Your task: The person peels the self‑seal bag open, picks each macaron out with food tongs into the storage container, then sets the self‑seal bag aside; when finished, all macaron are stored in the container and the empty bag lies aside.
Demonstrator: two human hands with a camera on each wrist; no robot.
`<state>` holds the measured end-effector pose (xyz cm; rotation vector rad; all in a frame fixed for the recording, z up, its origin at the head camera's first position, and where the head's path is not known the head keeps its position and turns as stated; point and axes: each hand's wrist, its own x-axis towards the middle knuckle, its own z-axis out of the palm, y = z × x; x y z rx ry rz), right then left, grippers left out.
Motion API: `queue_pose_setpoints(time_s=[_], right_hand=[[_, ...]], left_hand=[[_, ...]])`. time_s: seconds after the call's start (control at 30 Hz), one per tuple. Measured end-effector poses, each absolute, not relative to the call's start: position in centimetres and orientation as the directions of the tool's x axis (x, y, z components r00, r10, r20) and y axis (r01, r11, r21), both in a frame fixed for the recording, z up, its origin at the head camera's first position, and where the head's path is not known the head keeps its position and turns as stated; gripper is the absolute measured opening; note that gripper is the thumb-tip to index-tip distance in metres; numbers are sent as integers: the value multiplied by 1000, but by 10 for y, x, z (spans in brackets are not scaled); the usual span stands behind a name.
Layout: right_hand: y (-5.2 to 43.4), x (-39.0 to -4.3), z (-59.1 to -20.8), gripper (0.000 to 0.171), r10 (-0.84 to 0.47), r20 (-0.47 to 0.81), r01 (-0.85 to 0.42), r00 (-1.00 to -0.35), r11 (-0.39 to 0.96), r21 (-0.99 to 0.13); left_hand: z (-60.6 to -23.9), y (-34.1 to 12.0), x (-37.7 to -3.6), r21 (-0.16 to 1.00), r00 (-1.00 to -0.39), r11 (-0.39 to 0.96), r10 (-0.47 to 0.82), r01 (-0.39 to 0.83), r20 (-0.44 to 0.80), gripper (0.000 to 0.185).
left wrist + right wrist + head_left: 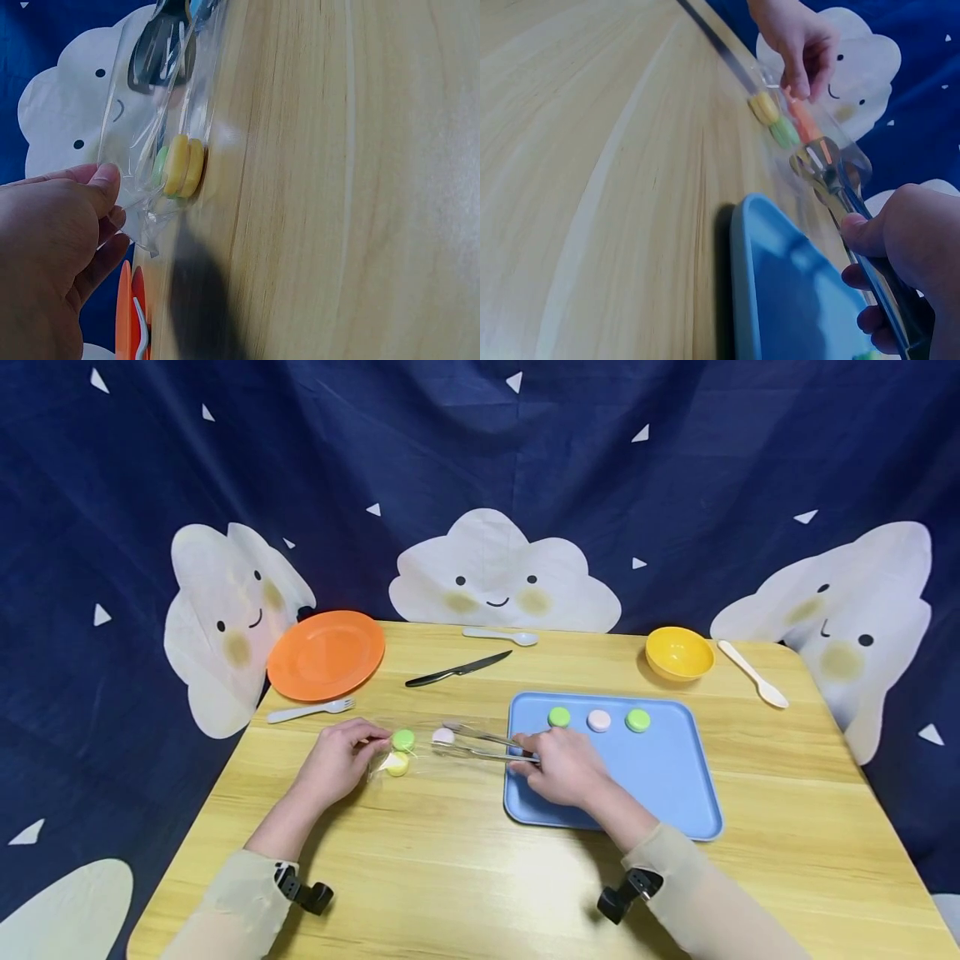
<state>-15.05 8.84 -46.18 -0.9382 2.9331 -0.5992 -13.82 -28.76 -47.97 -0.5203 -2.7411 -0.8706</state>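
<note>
Clear plastic bag (420, 747): flat on the wooden table (465, 877), just left of the blue tray (660, 777); long axis left to right, mouth toward the tray.
Left hand (337, 764): fingers curled, pinching the bag's closed left end, just beside the green macaron (403, 740) and yellow macaron (397, 764).
Right hand (562, 768): closed around the handle end of the metal tongs (480, 745), resting over the tray's left edge.
Tongs: long axis in line with the bag, tips pointing left and inside the bag mouth at the pink macaron (443, 737); contact with it not resolvable.
Key relation: pink macaron directly left of the right hand, on the tong axis; green and yellow pieces deeper in the bag, nearer the left hand.
Tray contents: green macaron on tray (558, 717), pink macaron on tray (598, 720), second green macaron on tray (638, 720), in a row along the far edge.
Surroundings: orange plate (326, 654), fork (311, 711), black knife (457, 669), yellow bowl (678, 652), two pale spoons at the table's far side.
Markings: no brand, label or readable writing; cloud faces only on the blue backdrop (480, 460).
</note>
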Motion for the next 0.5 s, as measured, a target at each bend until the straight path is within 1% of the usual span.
queue_pose_setpoints(time_s=[0.3, 0.5], right_hand=[[126, -141, -451, 37, -537, 174, -557, -826, 725, -405], [157, -130, -443, 36, -511, 190, -538, -838, 722, -434]], left_hand=[[-482, -286, -139, 523, -908, 753, 245, 399, 340, 10], [-482, -284, -139, 529, -908, 750, 234, 396, 347, 10]])
